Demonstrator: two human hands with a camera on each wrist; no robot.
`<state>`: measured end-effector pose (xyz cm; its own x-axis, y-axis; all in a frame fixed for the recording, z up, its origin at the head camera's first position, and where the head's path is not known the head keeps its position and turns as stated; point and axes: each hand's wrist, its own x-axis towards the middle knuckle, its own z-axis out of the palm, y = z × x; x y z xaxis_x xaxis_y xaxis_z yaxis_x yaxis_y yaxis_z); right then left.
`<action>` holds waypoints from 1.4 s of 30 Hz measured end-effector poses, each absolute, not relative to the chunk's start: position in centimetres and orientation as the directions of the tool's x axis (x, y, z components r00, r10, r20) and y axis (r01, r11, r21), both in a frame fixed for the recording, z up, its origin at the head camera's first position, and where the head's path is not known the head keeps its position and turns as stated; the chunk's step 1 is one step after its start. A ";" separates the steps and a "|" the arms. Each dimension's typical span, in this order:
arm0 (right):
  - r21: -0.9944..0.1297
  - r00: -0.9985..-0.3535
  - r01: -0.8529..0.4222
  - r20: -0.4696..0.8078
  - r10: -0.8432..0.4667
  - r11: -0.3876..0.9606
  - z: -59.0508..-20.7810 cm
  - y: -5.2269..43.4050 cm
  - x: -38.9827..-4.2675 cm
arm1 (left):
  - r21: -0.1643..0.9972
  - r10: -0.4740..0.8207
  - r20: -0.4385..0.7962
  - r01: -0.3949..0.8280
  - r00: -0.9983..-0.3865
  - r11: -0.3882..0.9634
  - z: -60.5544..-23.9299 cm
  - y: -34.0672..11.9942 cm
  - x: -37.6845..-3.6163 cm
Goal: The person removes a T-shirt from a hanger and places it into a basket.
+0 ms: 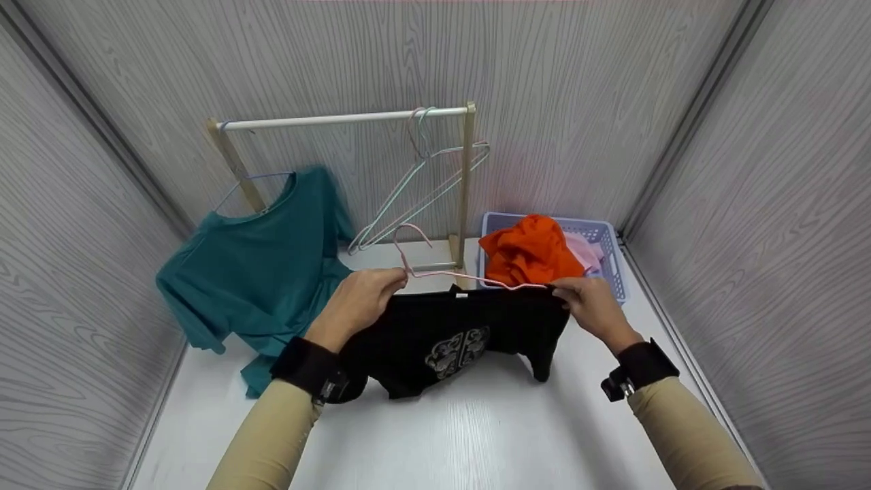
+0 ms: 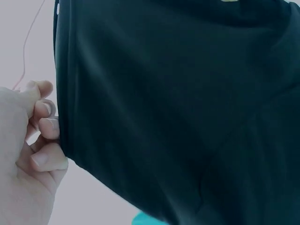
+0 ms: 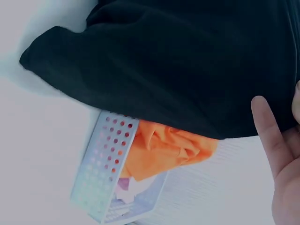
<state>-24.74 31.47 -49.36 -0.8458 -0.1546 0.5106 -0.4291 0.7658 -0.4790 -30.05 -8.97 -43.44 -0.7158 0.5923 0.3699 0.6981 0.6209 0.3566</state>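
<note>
Fingers curled, the left hand (image 1: 358,299) pinches the left shoulder of a black shirt (image 1: 449,340) at mid-frame, beside the neck of a pink hanger (image 1: 435,262); the right hand (image 1: 590,306) pinches the right shoulder where the hanger's arm ends, and in the right wrist view one finger (image 3: 267,129) stands straight against the cloth. The shirt hangs between both hands, its hem resting on the white table (image 1: 476,435), which lies bare along the lower frame. Above center stands one wooden rack (image 1: 340,120) near the back wall, with two empty hangers (image 1: 422,190) hooked at its right end. One teal shirt (image 1: 258,272) hangs at left, reaching the table's left edge. One lavender basket (image 1: 612,252) at upper right sits against the right wall, holding orange (image 1: 527,255) and pink cloth.
</note>
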 end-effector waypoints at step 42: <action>-0.631 -0.865 -0.486 0.249 -0.436 0.605 -53.0 17.1 -24.0 | 0.528 0.486 0.296 0.565 -0.822 0.634 -40.5 -2.1 -31.4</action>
